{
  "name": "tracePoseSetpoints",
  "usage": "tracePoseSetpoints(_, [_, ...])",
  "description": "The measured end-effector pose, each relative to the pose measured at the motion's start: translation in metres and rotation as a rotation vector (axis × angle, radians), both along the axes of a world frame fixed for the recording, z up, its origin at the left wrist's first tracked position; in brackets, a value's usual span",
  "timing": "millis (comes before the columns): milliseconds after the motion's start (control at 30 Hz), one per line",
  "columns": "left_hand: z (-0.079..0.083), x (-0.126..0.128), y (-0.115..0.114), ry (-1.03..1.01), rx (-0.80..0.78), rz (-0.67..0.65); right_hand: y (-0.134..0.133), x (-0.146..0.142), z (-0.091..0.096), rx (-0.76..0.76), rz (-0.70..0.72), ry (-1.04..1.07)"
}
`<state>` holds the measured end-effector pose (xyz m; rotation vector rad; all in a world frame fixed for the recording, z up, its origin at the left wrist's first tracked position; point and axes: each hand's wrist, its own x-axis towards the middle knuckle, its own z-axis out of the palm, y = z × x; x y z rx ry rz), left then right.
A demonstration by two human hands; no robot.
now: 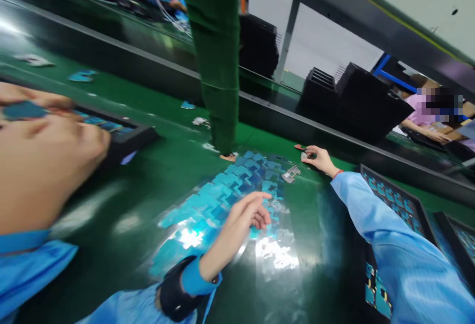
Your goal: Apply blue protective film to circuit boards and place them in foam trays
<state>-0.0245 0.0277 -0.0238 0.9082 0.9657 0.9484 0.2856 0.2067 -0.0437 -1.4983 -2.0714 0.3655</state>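
Observation:
My left hand (249,215), with a black wrist strap (178,289), hovers over a clear sheet of blue-teal adhesive pieces (218,193). Its index finger is stretched out, the other fingers are loosely bent, and nothing shows in it. Farther right, my right hand (322,160) pinches a small grey-white piece (304,156) just above the green table mat. A brown-orange scrap (299,147) lies beside those fingertips. Nearer to me is a silvery metal bracket-like part (291,174), at the sheet's upper right edge.
At the left, a co-worker's hands (48,131) hold a dark blue piece by a black tray (137,138). Black trays with blue parts (393,200) stand at my right. A green-wrapped post (218,67) rises behind the sheet. Black bins (356,101) and other people are beyond.

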Motion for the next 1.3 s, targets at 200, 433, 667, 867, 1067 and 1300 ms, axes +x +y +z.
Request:
tracePoseSetpoints(200, [0.006, 0.0, 0.002, -0.019, -0.003, 0.026, -0.036, -0.019, 0.04, 0.113, 0.002, 0.063])
tracePoseSetpoints(433, [0.026, 0.005, -0.018, -0.117, -0.051, -0.076, -0.156, -0.099, 0.072, 0.298, 0.426, -0.033])
tracePoseSetpoints(667, [0.021, 0.008, -0.021, -0.114, -0.107, -0.173, -0.198, -0.112, 0.074, 0.31, 0.558, -0.113])
tracePoseSetpoints(867, [0.019, 0.009, -0.025, -0.048, -0.112, -0.141, -0.244, -0.093, 0.107, 0.334, 0.164, 0.101])
tracePoseSetpoints(1067, [0.028, 0.014, -0.037, -0.056, -0.105, -0.161, -0.286, -0.094, 0.094, 0.135, -0.254, 0.499])
tracePoseSetpoints(1300, [0.034, 0.016, -0.043, -0.027, -0.079, -0.175, -0.279, -0.101, 0.06, -0.143, -0.476, 0.815])
